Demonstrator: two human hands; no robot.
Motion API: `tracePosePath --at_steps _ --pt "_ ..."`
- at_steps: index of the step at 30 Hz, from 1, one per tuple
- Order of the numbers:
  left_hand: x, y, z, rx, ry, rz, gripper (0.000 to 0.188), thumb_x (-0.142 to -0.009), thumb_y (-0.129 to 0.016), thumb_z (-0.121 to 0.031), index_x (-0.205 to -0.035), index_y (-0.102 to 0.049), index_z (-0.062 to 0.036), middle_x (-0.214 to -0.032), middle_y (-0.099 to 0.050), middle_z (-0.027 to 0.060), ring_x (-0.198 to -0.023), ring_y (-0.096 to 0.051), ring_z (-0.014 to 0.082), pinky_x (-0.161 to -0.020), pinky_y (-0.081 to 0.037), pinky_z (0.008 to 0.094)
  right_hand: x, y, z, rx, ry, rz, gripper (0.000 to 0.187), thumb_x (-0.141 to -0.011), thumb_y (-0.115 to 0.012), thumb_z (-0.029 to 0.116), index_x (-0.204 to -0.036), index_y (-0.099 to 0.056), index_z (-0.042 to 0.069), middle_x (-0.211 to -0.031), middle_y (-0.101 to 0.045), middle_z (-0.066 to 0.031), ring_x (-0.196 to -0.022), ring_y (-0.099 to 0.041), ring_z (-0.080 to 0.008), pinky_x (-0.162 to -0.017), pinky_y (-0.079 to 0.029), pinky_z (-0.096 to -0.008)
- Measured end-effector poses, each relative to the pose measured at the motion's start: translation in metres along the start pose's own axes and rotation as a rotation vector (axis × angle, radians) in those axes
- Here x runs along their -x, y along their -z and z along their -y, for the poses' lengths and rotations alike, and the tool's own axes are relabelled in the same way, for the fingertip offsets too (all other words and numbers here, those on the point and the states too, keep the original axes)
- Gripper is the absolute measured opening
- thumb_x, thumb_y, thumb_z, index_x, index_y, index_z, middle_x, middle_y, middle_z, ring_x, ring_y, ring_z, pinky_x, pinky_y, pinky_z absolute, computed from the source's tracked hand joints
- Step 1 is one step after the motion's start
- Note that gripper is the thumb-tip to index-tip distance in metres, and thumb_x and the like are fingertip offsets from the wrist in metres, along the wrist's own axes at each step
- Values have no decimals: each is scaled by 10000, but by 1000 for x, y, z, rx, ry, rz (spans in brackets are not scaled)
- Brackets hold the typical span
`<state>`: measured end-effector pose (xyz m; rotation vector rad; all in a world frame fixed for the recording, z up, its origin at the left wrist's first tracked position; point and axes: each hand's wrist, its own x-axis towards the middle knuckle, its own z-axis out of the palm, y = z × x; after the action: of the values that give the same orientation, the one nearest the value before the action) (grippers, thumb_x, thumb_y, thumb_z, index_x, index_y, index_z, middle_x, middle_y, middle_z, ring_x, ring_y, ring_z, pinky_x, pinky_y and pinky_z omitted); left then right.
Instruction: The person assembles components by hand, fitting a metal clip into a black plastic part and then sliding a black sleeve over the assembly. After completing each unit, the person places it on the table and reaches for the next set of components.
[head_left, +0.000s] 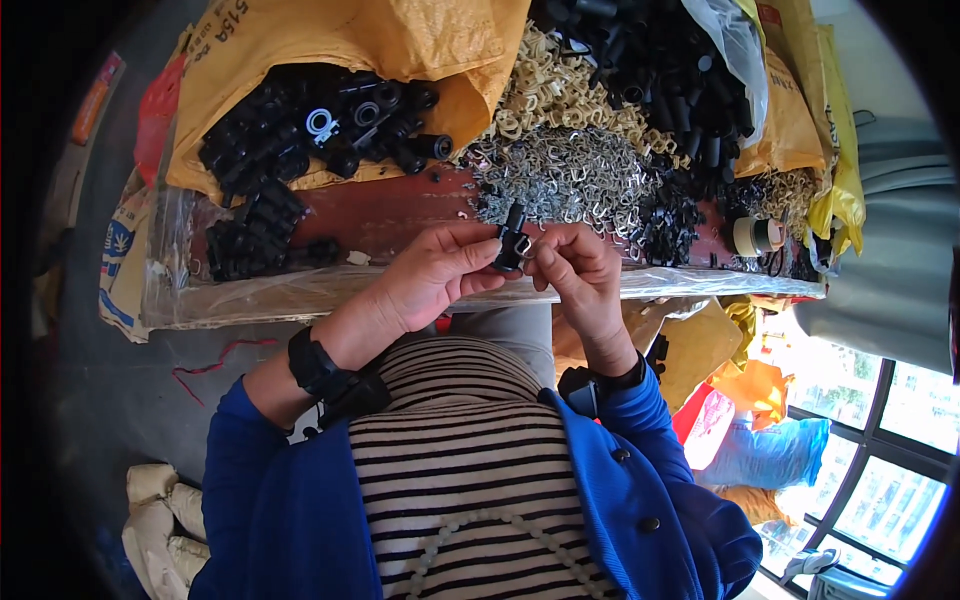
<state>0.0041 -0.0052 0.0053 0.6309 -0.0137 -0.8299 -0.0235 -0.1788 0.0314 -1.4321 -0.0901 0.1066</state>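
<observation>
Between thumb and fingers, my left hand (pixel 440 272) grips a black plastic pipe fitting (pixel 511 240) above the table's near edge. My right hand (pixel 582 272) is closed in a pinch at the fitting's right side, on a small silver metal clip (pixel 524 247) that touches the fitting. The fingertips partly cover the clip. Just beyond both hands lies a heap of similar silver clips (pixel 570 175). Behind that heap are beige U-shaped plastic pieces (pixel 545 85).
On the left, an orange woven sack (pixel 370 40) spills black fittings (pixel 260 140) onto the reddish tabletop (pixel 380 205). Black cylindrical parts (pixel 690 100) and tiny black pieces (pixel 668 225) lie to the right. A tape roll (pixel 752 237) stands near the right end. Plastic film covers the table's front edge (pixel 400 300).
</observation>
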Motion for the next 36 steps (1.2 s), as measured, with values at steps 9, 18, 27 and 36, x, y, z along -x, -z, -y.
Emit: tracePosePath --at_steps 9,18,27,36 --pt "8 0 -2 -10 65 -29 220 -798 -505 -131 -986 -522 -16 -893 -570 70 -775 -584 180 -640 -477 205 -3 -8 5 723 534 85 85 -696 -578 -14 -764 -529 -1 -694 -505 -56 -560 -472 -122 -472 -375 -228" --pt "-19 -17 11 -190 122 -122 224 -799 -510 -150 -980 -528 -18 -875 -572 53 -769 -573 143 -648 -466 202 5 26 -8 794 526 24 136 -675 -591 -30 -783 -517 10 -727 -500 -63 -576 -497 -129 -483 -410 -236" --pt "-43 -32 16 -336 195 -82 256 -797 -509 -141 -1002 -499 12 -891 -565 85 -758 -573 152 -648 -470 206 10 63 -33 -187 -94 120 182 -733 -582 22 -857 -450 31 -799 -494 -7 -683 -479 -61 -562 -410 -192" --pt "-38 -12 9 -279 155 -103 265 -792 -517 -152 -998 -499 14 -896 -563 106 -753 -572 155 -637 -472 204 -48 110 -4 534 95 49 146 -723 -597 92 -844 -550 25 -756 -520 -34 -588 -478 -86 -509 -385 -208"
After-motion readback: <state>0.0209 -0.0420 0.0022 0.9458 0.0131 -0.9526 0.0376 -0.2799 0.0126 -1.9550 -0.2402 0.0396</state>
